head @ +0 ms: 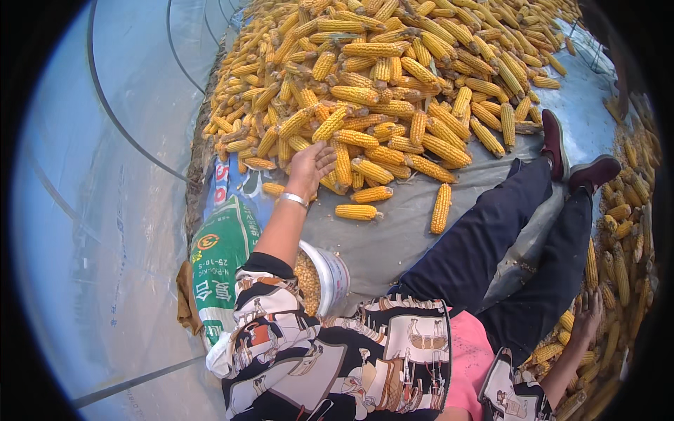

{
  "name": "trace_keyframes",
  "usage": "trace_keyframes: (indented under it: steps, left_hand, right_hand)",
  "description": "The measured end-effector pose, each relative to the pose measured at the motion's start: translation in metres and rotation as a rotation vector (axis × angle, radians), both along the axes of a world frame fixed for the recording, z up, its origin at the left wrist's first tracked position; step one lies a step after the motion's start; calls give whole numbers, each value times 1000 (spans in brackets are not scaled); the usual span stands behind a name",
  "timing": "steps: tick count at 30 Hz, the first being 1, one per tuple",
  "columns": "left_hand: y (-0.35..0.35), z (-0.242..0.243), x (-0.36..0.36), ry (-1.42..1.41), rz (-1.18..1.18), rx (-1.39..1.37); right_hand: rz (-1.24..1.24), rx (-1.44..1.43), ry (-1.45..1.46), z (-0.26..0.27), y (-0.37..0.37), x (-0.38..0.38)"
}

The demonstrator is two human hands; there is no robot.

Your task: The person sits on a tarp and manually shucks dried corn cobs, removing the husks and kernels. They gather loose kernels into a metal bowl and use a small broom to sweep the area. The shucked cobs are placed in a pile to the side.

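My left hand (pixel 313 162), with a silver bangle on the wrist, reaches to the lower edge of a large heap of yellow corn cobs (pixel 368 94). Its fingers are apart and nothing shows in the palm. One corn cob (pixel 330 124) lies just beyond the fingertips; whether they touch it is unclear. Far to the right, my right hand (pixel 588 316) rests low among more cobs. A long corn cob (pixel 592 263) sits right at its fingers, but I cannot tell if it is gripped. Beneath my left forearm stands a white plastic bucket (pixel 334 276) holding loose corn kernels (pixel 306 281).
A green and white printed fertilizer sack (pixel 224 263) lies left of the bucket. Plastic sheeting on curved hoops (pixel 116 121) forms the left wall. My outstretched legs (pixel 489 231) cross a grey tarp (pixel 379 237). More cobs (pixel 626 263) lie along the right side.
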State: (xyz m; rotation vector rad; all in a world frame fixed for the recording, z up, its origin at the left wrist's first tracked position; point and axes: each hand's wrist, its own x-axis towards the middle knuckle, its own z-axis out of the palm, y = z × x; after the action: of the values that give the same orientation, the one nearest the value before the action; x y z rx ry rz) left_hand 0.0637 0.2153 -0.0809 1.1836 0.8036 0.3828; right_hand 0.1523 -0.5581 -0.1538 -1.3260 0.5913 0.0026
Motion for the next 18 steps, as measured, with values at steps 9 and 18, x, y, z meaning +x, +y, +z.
trace_keyframes:
  steps: [9, 18]
  left_hand:
    - [-325, -47, 125, 237, -1082, 372]
    - [-568, -47, 204, -474, -1649, 776]
  right_hand:
    - [630, -1349, -9, -134, 15, -252]
    - [400, -1137, -45, -113, -4, -242]
